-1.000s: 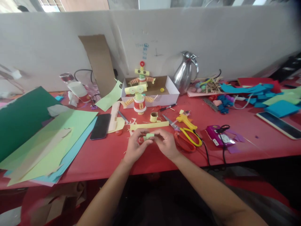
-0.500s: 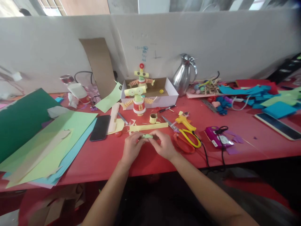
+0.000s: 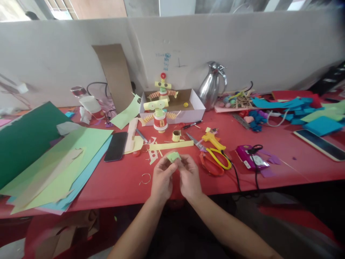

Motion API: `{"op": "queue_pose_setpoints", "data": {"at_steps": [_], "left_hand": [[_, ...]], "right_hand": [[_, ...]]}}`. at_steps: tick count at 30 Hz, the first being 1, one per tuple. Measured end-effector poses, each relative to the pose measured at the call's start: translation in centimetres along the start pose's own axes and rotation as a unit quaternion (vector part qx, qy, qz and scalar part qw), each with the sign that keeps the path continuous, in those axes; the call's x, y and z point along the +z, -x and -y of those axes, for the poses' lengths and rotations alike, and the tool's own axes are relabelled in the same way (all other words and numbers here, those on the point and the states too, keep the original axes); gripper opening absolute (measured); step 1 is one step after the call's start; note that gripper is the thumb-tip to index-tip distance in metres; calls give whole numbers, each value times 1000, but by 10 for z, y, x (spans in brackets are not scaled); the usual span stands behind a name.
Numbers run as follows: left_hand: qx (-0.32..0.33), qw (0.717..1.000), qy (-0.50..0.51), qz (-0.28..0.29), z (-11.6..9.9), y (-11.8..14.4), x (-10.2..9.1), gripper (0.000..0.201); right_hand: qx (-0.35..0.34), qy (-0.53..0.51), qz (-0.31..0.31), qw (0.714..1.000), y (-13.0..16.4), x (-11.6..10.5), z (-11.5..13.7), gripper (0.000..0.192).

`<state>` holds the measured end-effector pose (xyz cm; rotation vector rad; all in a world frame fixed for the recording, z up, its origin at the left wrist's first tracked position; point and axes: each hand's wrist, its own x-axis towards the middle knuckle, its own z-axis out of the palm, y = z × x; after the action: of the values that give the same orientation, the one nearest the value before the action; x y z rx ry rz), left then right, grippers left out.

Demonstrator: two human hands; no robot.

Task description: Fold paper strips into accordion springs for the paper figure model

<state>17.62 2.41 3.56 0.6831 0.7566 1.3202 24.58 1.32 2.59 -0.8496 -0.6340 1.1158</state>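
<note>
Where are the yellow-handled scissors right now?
In the head view, the yellow-handled scissors lie on the red table, just right of the right hand, beside the purple box.

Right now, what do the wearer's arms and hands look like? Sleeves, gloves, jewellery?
Both forearms are bare up to the frame's lower edge, with no sleeves in view. The left hand and right hand wear no gloves. No watch, bracelet or ring is visible, though the picture is too soft to rule out a thin ring.

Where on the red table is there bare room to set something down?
Bare red table lies between the paper sheets and the left hand; another patch lies right of the purple tool, before the tablet. It is crowded around the scissors and white box.
</note>
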Motion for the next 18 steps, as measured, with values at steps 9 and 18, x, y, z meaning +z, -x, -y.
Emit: {"op": "queue_pose_setpoints", "data": {"at_steps": [9,18], "left_hand": [[1,998,-57,-13,-16,-12,-17,15],[-63,996,59,9,-15,-3,-9,18]], "right_hand": [[-2,157,119,980,-5,-5,29,13],[24,83,67,994,-2,-3,20,15]]}}
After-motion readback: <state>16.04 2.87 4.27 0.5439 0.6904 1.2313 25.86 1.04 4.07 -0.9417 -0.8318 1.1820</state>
